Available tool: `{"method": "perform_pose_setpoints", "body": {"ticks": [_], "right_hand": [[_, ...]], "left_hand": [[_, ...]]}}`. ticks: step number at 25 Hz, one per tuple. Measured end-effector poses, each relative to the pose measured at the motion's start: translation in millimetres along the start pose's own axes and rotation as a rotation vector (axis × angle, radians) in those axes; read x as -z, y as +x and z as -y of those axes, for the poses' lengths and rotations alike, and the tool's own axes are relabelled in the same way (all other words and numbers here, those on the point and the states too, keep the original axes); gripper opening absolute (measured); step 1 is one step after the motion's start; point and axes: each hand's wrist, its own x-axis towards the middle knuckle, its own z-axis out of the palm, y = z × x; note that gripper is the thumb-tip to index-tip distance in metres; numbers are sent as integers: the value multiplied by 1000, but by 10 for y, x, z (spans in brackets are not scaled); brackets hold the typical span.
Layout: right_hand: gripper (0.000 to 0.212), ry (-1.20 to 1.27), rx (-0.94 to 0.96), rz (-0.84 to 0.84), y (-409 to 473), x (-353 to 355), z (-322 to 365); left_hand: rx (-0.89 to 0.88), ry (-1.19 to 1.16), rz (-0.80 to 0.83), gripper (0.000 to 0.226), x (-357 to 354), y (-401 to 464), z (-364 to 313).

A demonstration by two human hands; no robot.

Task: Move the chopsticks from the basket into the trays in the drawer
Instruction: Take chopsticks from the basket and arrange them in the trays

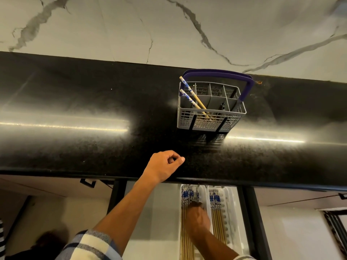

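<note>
A grey cutlery basket (212, 117) with a purple handle stands on the black counter. Two chopsticks (189, 93) with blue-and-white tops lean in its left compartment. Below the counter edge an open drawer holds two white trays, the left tray (204, 190) and the right tray (230, 199), each with several chopsticks lying lengthwise. My left hand (165, 166) hovers over the counter's front edge, fingers loosely curled, holding nothing. My right hand (197, 216) is blurred and rests down in the left tray on the chopsticks; whether it grips any is unclear.
The black counter (75, 128) runs across the view below a marble wall (131, 25). Cabinet fronts with black handles (88, 182) flank the drawer. A dark shape (50, 241) lies on the floor at the lower left.
</note>
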Motion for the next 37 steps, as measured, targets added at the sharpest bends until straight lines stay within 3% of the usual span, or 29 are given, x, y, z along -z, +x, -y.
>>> {"method": "perform_pose_setpoints", "body": {"ticks": [9,37], "right_hand": [[14,24,-14,56,-38,37,33],[17,-65,108,63,-16,-66,-106]], "left_hand": [[3,-2,4,23,4,-16,-12],[47,8,18,20,-15,1,-25]]}}
